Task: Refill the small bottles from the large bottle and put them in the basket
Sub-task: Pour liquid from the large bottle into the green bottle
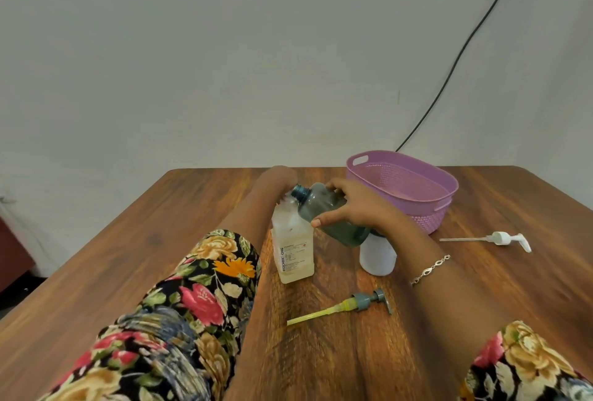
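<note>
Right hand [356, 208] grips grey bottle [327, 208]; left hand [278, 180] blurred, cannot tell its grasp.

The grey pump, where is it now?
In the head view the grey pump lies on the table between the forearms, nearer the person than the clear bottle and white bottle.

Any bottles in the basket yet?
No: the purple basket shows only its bare floor; the dark bottle is in the right hand outside it.

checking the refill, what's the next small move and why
Probably tip the grey bottle a little further: the right hand holds it slanted with its open neck just above the top of the clear BIOCHEK bottle.
</note>
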The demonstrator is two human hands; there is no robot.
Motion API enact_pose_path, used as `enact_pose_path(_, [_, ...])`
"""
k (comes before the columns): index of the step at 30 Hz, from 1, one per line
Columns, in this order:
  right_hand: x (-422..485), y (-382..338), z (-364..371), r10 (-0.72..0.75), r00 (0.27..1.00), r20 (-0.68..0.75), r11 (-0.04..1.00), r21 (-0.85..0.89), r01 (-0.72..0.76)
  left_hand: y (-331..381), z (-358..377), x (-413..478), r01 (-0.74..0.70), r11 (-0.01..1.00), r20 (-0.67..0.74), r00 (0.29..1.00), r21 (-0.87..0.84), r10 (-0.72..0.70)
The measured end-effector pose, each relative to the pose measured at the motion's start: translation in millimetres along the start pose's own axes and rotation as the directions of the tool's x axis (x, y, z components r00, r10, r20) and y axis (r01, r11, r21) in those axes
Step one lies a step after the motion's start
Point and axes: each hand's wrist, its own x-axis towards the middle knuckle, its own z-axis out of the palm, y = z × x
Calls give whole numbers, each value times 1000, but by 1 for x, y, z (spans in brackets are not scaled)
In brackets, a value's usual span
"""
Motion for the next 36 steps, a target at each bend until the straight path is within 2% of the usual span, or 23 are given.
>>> enact_pose_path(5, [0, -5, -4, -22, 1000, -14, 1000, 5, 22, -2, -7, -1, 65, 952, 104, 994, -300, -35])
enact_pose_path(7, [0, -7, -7, -30, 999, -27, 1000, -6, 30, -2, -9, -2, 111, 933, 139, 988, -343, -66])
enact_pose_path(12, [1, -4, -5, -19, 1000, -20, 1000, -9, 19, 1, -7, -2, 136, 951, 127, 986, -278, -104])
enact_pose_path(16, [2, 0, 0, -4, 1000, -8, 1000, 19, 5, 0, -4, 0, 76, 969, 69, 996, -235, -61])
enact_pose_path(18, [2, 0, 0, -1, 1000, -5, 999, 35, 1, 2, -3, -4, 93, 970, 51, 995, -225, -83])
enact_pose_path(24, [-1, -6, -6, -13, 1000, -22, 998, 54, 14, 0, -12, -8, 131, 916, 166, 984, -380, -72])
enact_pose_path(26, [-1, -8, -8, -20, 999, -33, 999, 32, 21, 1, -14, -7, 156, 912, 208, 975, -379, -80])
enact_pose_path(29, [-1, -7, -8, -17, 999, -35, 1000, 3, 17, 5, -8, -7, 121, 946, 137, 987, -302, -82])
enact_pose_path(33, [1, -2, -2, 3, 1000, -10, 1000, -6, -3, -1, -2, 3, 17, 985, 38, 999, -172, -10])
enact_pose_path(36, [0, -1, 0, 7, 1000, 1, 1000, 6, -7, 1, 0, -2, 46, 987, 13, 999, -154, -44])
